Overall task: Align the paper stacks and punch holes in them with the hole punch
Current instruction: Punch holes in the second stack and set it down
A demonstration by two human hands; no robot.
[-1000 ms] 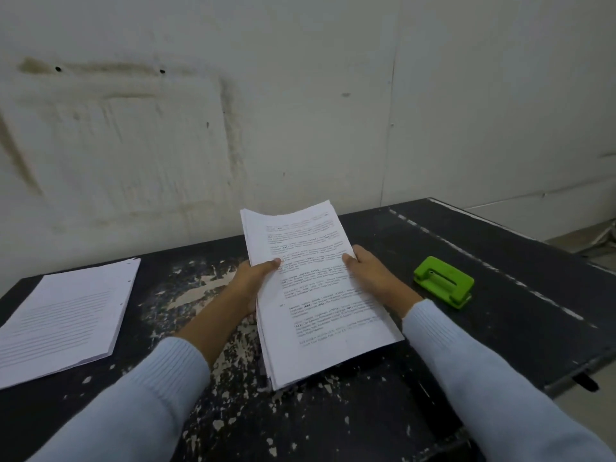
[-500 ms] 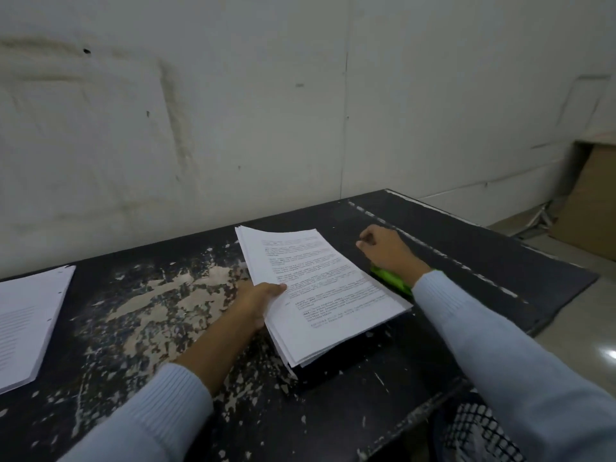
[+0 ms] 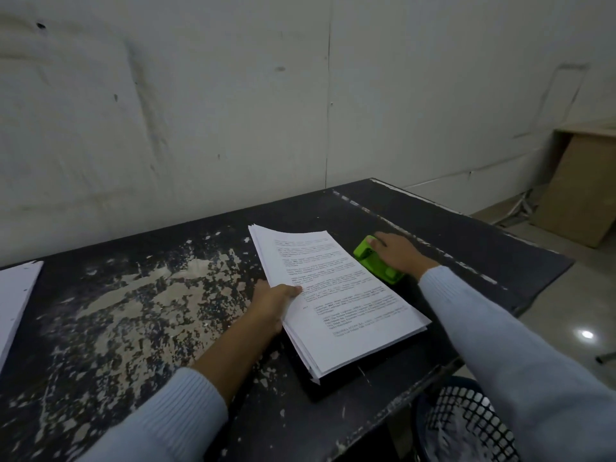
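Item 1, paper stack [image 3: 336, 301]: printed sheets, fanned a little at the near corner, so I judge the edges not fully squared. It lies on the black table [image 3: 140, 315] with its long axis running from the far left to the near right, its left long edge lifted off the surface

Item 2, my left hand [image 3: 275, 303]: clamped on that left long edge about midway along, thumb on top of the top sheet, fingers hidden beneath

Item 3, hole punch [image 3: 378, 264]: green, on the table just beside the stack's right long edge, towards the far end. Its long axis runs roughly parallel to that edge

Item 4, my right hand [image 3: 398, 253]: laid over the punch from its right side, fingertips at the far end; I cannot tell whether the fingers have closed round the body or merely rest on it

Item 5, second stack [image 3: 15, 295]: at the left table edge, well apart, untouched

Governing relation: the punch sits to the right of the stack while my left hand holds the opposite edge, so the right hand is the nearer one; I judge the punch must be brought round to whichever edge takes the holes

Item 6, mesh bin [image 3: 466, 425]: below the table's near right corner
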